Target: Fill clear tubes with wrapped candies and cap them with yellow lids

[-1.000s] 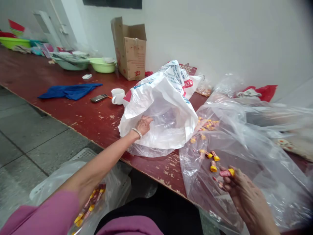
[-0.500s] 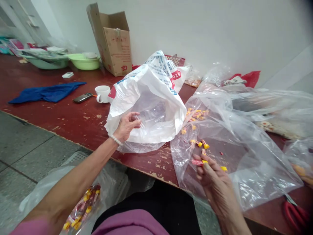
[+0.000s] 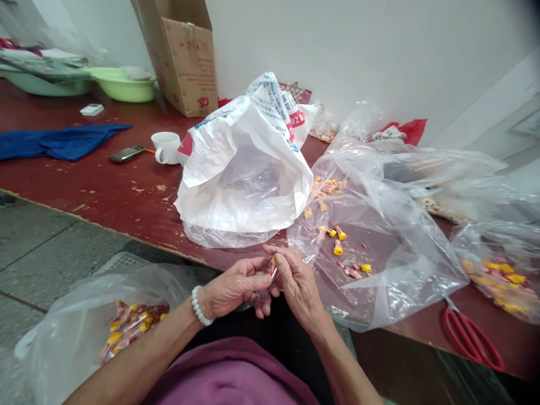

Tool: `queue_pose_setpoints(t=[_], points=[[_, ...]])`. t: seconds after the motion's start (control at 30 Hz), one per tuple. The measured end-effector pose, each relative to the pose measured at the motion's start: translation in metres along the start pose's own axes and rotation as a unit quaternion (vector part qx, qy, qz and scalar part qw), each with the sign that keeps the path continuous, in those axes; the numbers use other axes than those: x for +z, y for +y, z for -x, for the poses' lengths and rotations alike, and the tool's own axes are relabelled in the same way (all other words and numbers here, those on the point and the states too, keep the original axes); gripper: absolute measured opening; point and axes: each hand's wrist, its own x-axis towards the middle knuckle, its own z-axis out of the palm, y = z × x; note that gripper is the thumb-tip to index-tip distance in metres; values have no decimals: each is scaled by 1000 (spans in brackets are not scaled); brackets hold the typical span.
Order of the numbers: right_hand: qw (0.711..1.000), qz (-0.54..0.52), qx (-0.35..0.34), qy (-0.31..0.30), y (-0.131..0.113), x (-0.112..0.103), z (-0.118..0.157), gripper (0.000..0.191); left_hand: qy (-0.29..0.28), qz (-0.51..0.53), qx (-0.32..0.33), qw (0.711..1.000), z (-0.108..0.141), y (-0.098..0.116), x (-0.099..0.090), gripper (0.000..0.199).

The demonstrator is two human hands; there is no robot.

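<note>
- Long wooden table (image 3: 97, 191), red paint all chipped up, and its near edge runs just past the fingertips, so the hands are working out over the lap, not on the table
- Grey tiled floor (image 3: 46, 247) left of the fingers, with plenty of open room there
- Big white plastic carrier bag (image 3: 236, 191) slumped open on the table, crinkly and printed in blue and red, just beyond the fingers
- Clear plastic bag (image 3: 371, 270) spread flat to the right of the fingers, thin and shiny, with yellow-capped red tubes (image 3: 337, 248) scattered on it
- Another clear bag (image 3: 71, 332) sits left of the hands over a plastic crate (image 3: 122, 260), with a pile of those tubes inside
- Red-handled scissors (image 3: 468, 337) lie at the table edge, well right of the fingers
- Left hand (image 3: 236, 287), with a white bead bracelet (image 3: 199, 306), and right hand (image 3: 299, 281) meet close together, fingers narrowed into a pinch
- Between those fingertips is one little red tube (image 3: 271, 271), mostly hidden, held by both hands
</note>
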Motion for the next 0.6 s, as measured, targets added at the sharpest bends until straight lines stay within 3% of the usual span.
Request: queue_pose_setpoints(t=[0.1,0.2,0.33,0.5,0.6], points=[[999,21,-29,-6,1,-3,2,45,-18,35,9,999,-1,4,2,22],[991,84,-108,-15,2,-5,3,66,-2,70,14,997,0,6,2,20],[966,156,-205,-25,10,-1,1,71,11,87,24,996,-2,3,2,17],[963,187,-192,41,15,13,-3,54,27,45,34,998,-13,-1,6,21],[962,194,-190,17,13,12,-6,54,38,6,45,998,-21,4,7,23]])
